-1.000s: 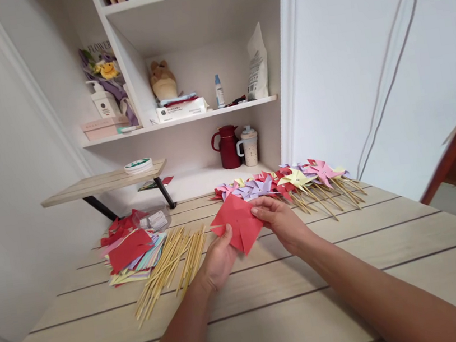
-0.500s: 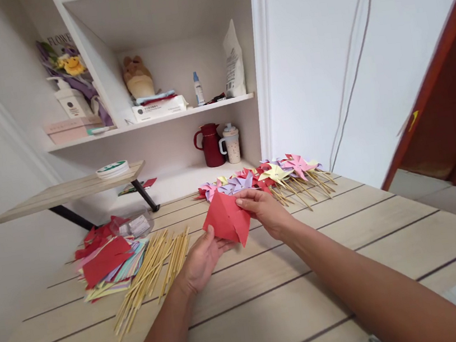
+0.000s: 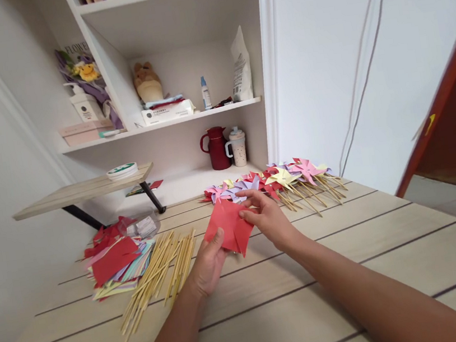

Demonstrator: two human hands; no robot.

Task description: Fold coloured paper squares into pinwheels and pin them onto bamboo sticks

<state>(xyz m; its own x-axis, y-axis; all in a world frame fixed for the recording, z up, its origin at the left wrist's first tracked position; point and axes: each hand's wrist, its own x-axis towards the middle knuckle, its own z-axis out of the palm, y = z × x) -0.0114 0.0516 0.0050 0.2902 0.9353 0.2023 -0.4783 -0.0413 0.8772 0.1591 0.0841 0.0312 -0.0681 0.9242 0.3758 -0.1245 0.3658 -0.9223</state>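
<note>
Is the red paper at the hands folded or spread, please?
Mostly spread: the red paper shows a broad face between the left hand and right hand; its right corner is partly hidden.

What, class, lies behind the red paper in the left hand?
Pinwheels lie beyond the red paper; parts of the left hand and tabletop behind it are covered.
</note>
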